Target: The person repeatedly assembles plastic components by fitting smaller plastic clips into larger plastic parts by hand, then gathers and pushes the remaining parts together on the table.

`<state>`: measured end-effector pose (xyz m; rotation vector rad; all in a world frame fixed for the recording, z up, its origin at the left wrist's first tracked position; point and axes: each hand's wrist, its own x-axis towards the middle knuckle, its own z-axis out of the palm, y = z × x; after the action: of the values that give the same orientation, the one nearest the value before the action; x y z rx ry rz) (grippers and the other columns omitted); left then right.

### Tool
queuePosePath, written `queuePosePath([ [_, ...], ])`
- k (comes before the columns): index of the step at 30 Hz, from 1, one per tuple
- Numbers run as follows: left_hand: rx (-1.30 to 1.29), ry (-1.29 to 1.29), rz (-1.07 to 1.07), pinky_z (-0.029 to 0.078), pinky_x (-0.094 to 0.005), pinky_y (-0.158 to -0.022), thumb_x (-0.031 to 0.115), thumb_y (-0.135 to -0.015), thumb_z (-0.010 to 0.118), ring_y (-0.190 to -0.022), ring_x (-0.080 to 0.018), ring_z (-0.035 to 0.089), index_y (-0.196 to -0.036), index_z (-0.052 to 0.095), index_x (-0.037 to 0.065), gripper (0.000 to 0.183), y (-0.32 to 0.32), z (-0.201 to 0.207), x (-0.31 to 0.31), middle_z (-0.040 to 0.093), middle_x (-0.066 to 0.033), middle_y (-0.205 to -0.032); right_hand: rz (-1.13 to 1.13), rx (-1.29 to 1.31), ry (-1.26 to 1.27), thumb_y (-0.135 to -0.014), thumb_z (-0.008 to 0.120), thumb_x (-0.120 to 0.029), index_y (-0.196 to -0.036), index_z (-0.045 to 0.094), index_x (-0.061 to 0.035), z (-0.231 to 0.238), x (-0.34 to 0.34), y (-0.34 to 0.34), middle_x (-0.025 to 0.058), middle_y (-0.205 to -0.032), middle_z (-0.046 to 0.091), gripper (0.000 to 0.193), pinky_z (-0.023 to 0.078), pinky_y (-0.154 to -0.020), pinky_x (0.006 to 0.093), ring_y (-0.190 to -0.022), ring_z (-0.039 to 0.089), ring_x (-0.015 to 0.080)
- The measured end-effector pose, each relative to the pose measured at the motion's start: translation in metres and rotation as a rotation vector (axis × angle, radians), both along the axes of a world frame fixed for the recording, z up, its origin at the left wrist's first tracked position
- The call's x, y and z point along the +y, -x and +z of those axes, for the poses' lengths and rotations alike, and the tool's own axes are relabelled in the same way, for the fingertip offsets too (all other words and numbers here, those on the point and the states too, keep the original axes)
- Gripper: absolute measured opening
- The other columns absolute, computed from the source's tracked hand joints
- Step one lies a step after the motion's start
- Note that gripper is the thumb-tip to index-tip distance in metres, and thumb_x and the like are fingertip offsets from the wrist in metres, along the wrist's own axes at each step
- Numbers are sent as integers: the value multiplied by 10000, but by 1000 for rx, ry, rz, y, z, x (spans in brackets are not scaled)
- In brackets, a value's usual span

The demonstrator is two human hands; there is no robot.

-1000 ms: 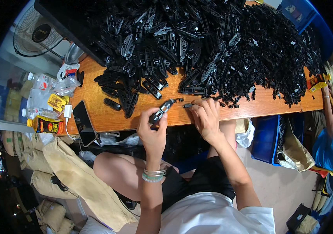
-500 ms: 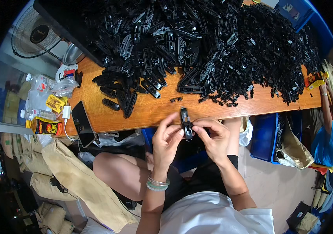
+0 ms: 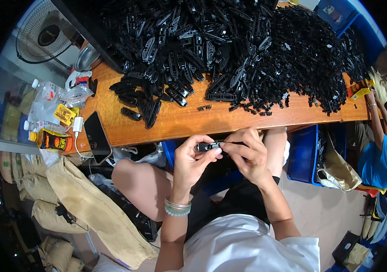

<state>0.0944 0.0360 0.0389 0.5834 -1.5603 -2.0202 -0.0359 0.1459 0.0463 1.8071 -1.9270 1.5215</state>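
A long black plastic part (image 3: 206,147) lies sideways in front of me, just off the table's near edge. My left hand (image 3: 185,164) is closed round it, thumb below and fingers above. My right hand (image 3: 250,157) is closed too, thumb and fingertips pinching at the part's right end; whether a smaller piece is also in them I cannot make out. Beyond my hands, a heap of similar long black parts (image 3: 170,54) covers the far side of the table. To its right is a pile of small black clips (image 3: 311,59). One loose small clip (image 3: 204,108) rests nearer me.
On the wooden table (image 3: 134,129), a phone (image 3: 97,136) with a white cable lies at the left edge, by bottles (image 3: 48,90) and a fan (image 3: 44,36). Under the right side stands a blue crate (image 3: 303,156). A person in blue (image 3: 379,161) sits at far right.
The black part has turned from pointing away from me to lying sideways. My right hand has moved slightly right and higher, its fingers now at the part's right end.
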Motion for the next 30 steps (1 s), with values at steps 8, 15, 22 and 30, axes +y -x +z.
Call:
queuePosePath([
  [8,-41,128,-28,488,-199,-538,-30,-782,647,-601,-84,597,-958,578,-37,189,2,7,2,624,-56,-776,62,-632,-185,-739,715,-47,-963,652,38,-9,8,-2,117,-850,648,248,470,-701,283,-777,615,211],
  [15,-148,-41,318,501,-248,-499,90,-876,571,-512,-152,582,-741,498,15,171,15,-11,-37,603,-113,-669,6,-402,-169,-800,635,-45,-943,653,20,-25,-41,17,121,-845,611,158,463,-696,325,-769,586,243],
  [22,-757,947,590,453,-383,-535,279,-758,723,-546,-269,595,-782,582,-28,339,52,-26,-87,575,-116,-583,-243,145,-168,-689,664,-7,-912,623,-22,-42,-85,24,93,-832,532,227,396,-679,367,-780,505,270],
  [30,-680,955,577,473,-371,-530,143,-780,648,-521,-273,568,-792,549,-19,189,25,-25,-74,609,-141,-736,-102,44,-17,-686,656,42,-824,561,-10,-57,-79,34,103,-831,544,176,414,-690,365,-780,514,279],
])
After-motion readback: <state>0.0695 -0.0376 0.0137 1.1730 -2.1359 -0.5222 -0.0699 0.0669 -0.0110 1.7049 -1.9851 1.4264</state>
